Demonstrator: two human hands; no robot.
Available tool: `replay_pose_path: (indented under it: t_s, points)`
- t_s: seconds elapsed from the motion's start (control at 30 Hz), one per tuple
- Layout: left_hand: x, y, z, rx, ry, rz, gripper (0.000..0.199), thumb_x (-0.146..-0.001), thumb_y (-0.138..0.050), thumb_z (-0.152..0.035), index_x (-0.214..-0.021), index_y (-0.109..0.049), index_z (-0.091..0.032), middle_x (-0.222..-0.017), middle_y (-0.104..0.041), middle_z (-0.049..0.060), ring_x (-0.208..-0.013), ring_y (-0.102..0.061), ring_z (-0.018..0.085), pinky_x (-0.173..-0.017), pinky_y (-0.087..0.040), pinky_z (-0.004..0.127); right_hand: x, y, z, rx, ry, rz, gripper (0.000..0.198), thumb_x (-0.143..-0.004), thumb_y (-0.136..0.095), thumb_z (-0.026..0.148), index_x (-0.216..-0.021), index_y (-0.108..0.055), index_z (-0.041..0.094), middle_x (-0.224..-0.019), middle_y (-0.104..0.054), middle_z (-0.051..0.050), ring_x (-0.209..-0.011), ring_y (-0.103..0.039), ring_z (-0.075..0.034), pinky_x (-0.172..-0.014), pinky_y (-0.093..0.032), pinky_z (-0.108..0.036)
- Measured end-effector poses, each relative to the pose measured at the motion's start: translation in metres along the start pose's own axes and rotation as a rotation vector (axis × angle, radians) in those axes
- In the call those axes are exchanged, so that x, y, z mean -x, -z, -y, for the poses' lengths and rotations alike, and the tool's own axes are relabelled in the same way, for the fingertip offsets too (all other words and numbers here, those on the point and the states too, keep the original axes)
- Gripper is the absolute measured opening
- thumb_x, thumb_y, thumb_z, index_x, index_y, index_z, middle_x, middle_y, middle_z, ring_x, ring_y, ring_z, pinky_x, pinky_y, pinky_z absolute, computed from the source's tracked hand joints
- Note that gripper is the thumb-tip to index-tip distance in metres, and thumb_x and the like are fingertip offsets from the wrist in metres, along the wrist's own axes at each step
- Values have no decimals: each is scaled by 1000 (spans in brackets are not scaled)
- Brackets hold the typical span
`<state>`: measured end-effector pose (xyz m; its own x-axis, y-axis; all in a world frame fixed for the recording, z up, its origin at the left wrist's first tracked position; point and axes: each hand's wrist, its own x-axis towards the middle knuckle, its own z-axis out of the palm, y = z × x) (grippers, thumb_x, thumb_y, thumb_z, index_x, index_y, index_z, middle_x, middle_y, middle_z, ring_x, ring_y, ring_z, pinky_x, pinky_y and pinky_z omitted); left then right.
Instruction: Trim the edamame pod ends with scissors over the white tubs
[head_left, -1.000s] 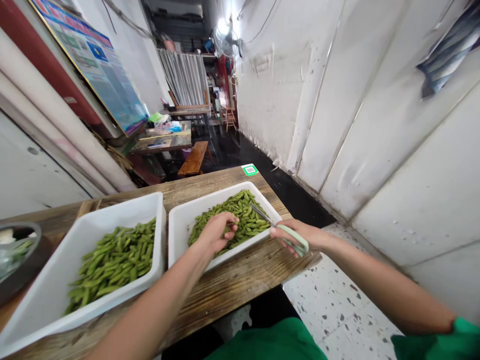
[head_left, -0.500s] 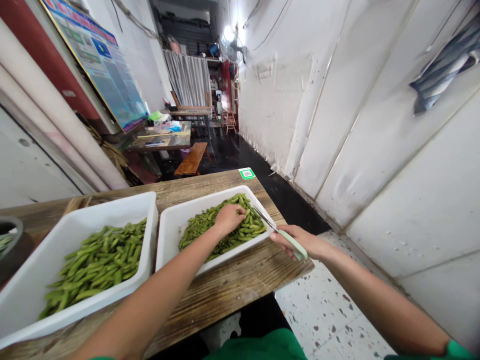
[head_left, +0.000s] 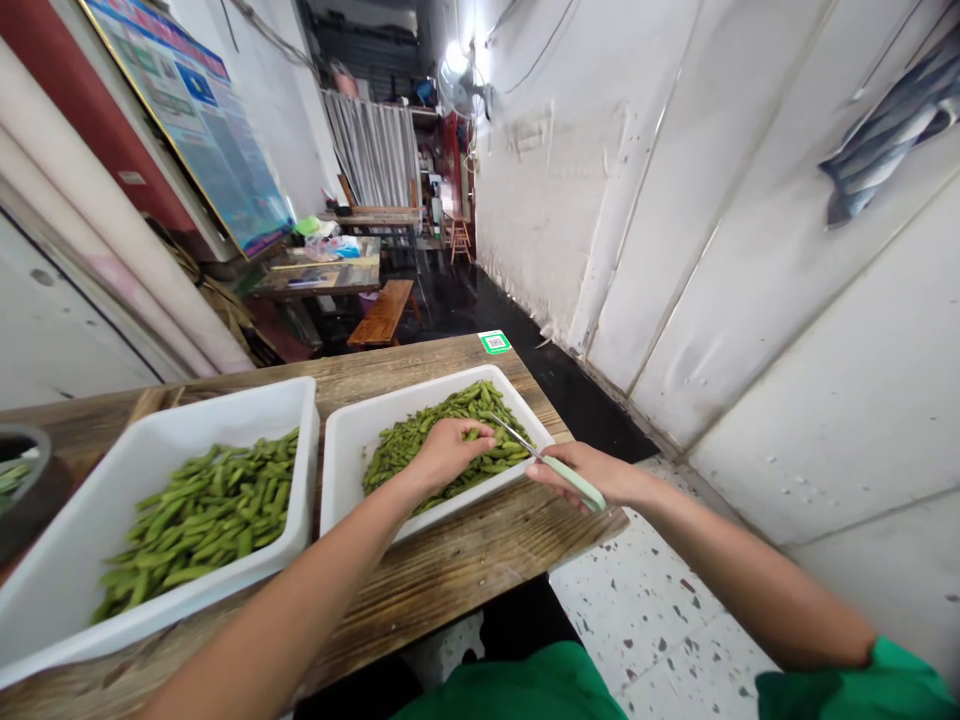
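My left hand (head_left: pixel 448 452) is over the right white tub (head_left: pixel 339 470), its fingers pinched on a green edamame pod (head_left: pixel 471 434). Beneath it lies a heap of edamame pods (head_left: pixel 409 432). My right hand (head_left: pixel 581 470) grips scissors (head_left: pixel 574 482) with pale green handles at the tub's right rim. Their metal blades point left over the heap, with the tips close to my left fingertips. How far the blades are spread is hard to make out.
A second white tub (head_left: pixel 306 450) with more edamame pods (head_left: pixel 217 515) stands at left on the wooden table (head_left: pixel 465 570). Beyond its far side is a dark round container (head_left: pixel 30 500). A green code sticker (head_left: pixel 494 342) marks the far corner. A wooden bench (head_left: pixel 382 312) stands behind.
My left hand has lifted slightly from the heap and drawn back toward me with a pod. The scissors have moved left, bringing their tips nearer my left fingers.
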<state>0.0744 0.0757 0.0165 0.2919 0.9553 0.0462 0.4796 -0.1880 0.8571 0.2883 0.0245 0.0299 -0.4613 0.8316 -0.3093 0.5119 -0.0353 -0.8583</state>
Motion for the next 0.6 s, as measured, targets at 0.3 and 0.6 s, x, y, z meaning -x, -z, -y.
replay_pose_path:
  t_s: [0.3, 0.6]
  points:
    - [16, 11, 9, 264, 267, 130, 22, -57, -70, -34, -66, -63, -15, -41, -41, -6, -37, -27, 6, -39, -17, 20, -1, -2, 3, -30, -46, 127, 42, -66, -61, 56, -65, -46, 17, -46, -39, 7, -34, -40, -6, -29, -32, -16]
    - [10, 14, 12, 890, 459, 67, 12, -66, -65, -16, -68, -54, -10, -67, -58, 4, -38, -35, 0, -30, -13, 11, 0, -11, 8, -222, -32, 153, 51, -76, -42, 64, -89, -47, 15, -58, -47, 5, -40, -48, -7, -35, -41, -18]
